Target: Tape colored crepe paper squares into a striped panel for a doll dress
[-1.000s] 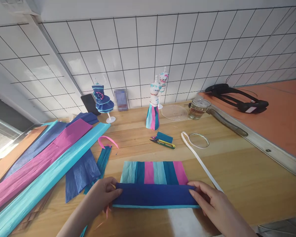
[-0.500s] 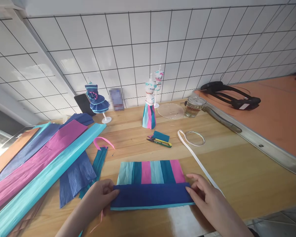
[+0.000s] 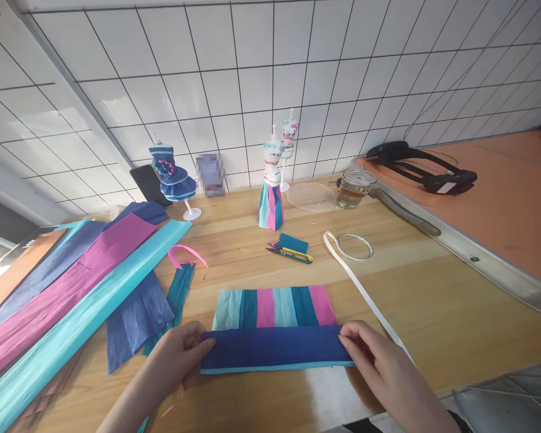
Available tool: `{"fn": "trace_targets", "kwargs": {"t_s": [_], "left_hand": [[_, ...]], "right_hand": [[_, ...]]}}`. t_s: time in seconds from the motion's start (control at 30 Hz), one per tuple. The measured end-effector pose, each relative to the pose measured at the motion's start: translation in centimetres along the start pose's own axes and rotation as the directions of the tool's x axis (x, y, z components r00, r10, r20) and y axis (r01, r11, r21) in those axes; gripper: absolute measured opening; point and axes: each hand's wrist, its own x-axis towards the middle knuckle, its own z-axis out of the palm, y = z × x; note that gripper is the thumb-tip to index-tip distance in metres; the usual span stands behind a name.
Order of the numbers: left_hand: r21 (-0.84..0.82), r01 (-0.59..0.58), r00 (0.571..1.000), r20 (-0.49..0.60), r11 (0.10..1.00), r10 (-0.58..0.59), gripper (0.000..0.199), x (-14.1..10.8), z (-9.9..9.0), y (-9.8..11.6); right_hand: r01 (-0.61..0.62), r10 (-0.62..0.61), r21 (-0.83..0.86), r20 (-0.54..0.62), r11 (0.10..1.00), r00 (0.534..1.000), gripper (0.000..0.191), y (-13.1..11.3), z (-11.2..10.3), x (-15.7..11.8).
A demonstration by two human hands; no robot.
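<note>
A dark blue crepe paper strip (image 3: pixel 275 349) with a light blue lower edge is stretched level between my hands. My left hand (image 3: pixel 187 352) pinches its left end, and my right hand (image 3: pixel 372 352) pinches the upper right corner. Behind the strip, and partly covered by it, lies a striped paper panel (image 3: pixel 265 308) in pale aqua, teal and pink. Beyond that are thread snips (image 3: pixel 293 255) with yellow-green handles, beside a small teal paper piece (image 3: pixel 294 243). White tape (image 3: pixel 358 285) runs past my right hand to a loose roll.
Crepe paper sheets (image 3: pixel 81 288) in blue, pink and turquoise spread over the left side. Along the tiled wall stand a blue-dressed mini mannequin (image 3: pixel 171 171), one with a striped skirt (image 3: pixel 270 204), another behind it, and a lidded cup (image 3: pixel 355 189). A black headset (image 3: pixel 426 171) rests at right.
The right fingers have closed in on the strip's corner. The strip sits slightly higher in view, while the background has shifted a little upward as the camera tilts.
</note>
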Motion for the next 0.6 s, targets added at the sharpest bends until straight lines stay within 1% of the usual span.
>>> {"fn": "trace_targets", "kwargs": {"t_s": [0.17, 0.37, 0.47, 0.6], "left_hand": [[-0.012, 0.022, 0.999, 0.033, 1.000, -0.022, 0.033, -0.18, -0.15, 0.25], [0.050, 0.057, 0.995, 0.083, 0.997, -0.061, 0.033, 0.22, -0.43, -0.20], [0.051, 0.069, 0.992, 0.102, 0.996, -0.074, 0.034, 0.23, -0.54, -0.27], [0.014, 0.056, 0.989, 0.137, 0.998, -0.058, 0.037, 0.01, -0.85, -0.08]], "right_hand": [[0.077, -0.076, -0.042, 0.020, 0.996, 0.997, 0.017, -0.44, -0.27, -0.41], [0.095, -0.092, -0.065, 0.041, 0.993, 0.995, 0.015, 0.00, 0.12, -0.69], [0.133, -0.131, -0.070, 0.033, 0.989, 0.991, 0.016, -0.09, 0.09, -0.79], [0.182, -0.183, -0.073, -0.008, 0.981, 0.983, 0.016, -0.21, -0.07, -0.90]]}}
